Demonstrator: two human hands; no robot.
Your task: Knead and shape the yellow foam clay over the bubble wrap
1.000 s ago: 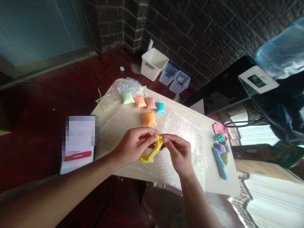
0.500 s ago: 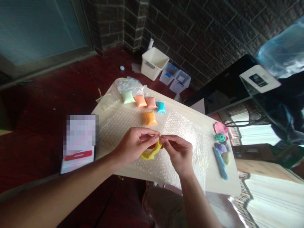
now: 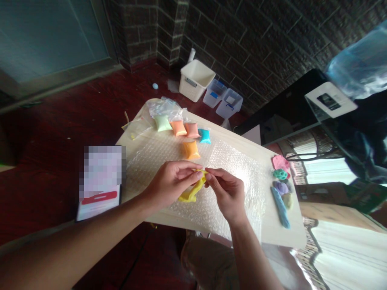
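A strip of yellow modelling clay hangs in a curve below my fingers, over the bubble wrap. My left hand pinches its upper end between thumb and forefinger. Close beside it, my right hand grips the same end, its thumb and fingertips pressed together. Part of the clay is hidden behind my left thumb. Just beyond the hands lies an orange clay packet. Behind that one, a row holds a pale green packet, a light orange packet, a salmon packet and a blue packet.
On the table's right end rest a pink clay piece, a green one, a purple one and a long blue roll. A tablet is at the left edge. Bins stand on the floor behind.
The fingertips of both hands have parted slightly, and more yellow clay shows between them. The hanging part of the strip has shifted a little. Everything else stays put.
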